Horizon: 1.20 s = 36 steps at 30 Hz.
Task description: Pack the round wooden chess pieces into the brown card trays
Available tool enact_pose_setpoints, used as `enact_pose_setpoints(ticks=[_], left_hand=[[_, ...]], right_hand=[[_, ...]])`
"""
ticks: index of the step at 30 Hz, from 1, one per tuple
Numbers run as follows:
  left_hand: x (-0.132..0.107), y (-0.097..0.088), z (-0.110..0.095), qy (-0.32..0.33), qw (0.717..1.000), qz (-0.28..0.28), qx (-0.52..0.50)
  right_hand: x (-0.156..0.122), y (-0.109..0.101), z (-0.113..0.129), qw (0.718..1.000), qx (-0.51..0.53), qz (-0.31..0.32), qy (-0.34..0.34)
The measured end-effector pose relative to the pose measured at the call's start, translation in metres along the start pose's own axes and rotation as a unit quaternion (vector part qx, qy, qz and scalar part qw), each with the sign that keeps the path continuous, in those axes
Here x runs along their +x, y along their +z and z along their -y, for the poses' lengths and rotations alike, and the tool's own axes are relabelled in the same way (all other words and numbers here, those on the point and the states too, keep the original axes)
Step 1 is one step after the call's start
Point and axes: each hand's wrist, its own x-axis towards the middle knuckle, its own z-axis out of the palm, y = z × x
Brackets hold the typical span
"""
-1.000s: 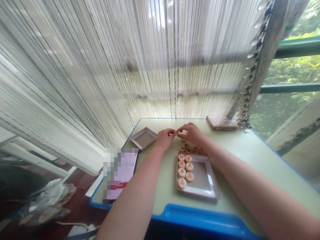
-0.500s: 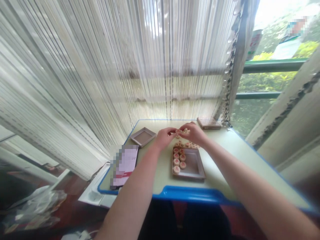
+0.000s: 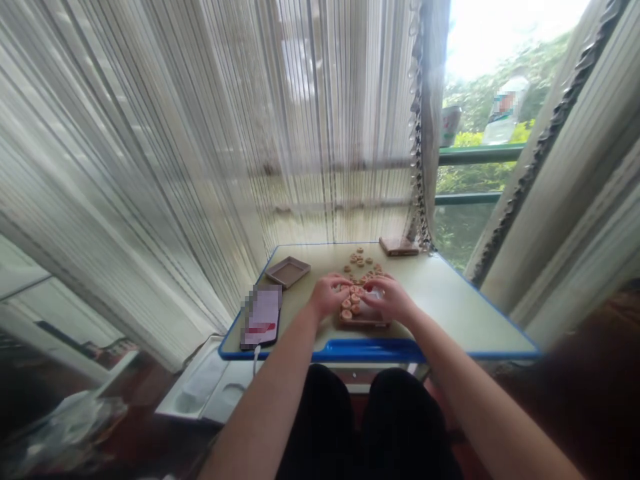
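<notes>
Round, red-marked discs (image 3: 347, 314) lie inside a shallow, straight-walled box (image 3: 364, 323) on the smooth, blue-rimmed surface (image 3: 450, 313). The left hand (image 3: 330, 295) and right hand (image 3: 390, 297) curve over the box; whether their fingers grip a disc cannot be told.

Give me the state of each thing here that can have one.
Near tray, partly filled with round pieces
Loose pieces, scattered beyond it
Second tray, open side up
Phone, screen lit
Curtain, parted at right
Left hand, fingers bent, grip unclear
Right hand, fingers bent, grip unclear
</notes>
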Motion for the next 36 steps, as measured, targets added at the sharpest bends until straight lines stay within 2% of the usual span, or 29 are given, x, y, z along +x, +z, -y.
enact_pose_setpoints(ticks=[8,23,36], left_hand=[[-0.021,0.002,0.001,0.007,0.999,0.014,0.038],[-0.027,0.005,-0.002,0.032,0.995,0.062,0.066],[-0.024,0.004,-0.004,0.031,0.997,0.020,0.070]], right_hand=[[-0.010,0.004,0.006,0.998,-0.045,0.036,-0.003],[-0.013,0.004,0.008,0.996,-0.071,0.057,0.002],[-0.011,0.001,0.006,0.995,-0.059,0.080,0.028]])
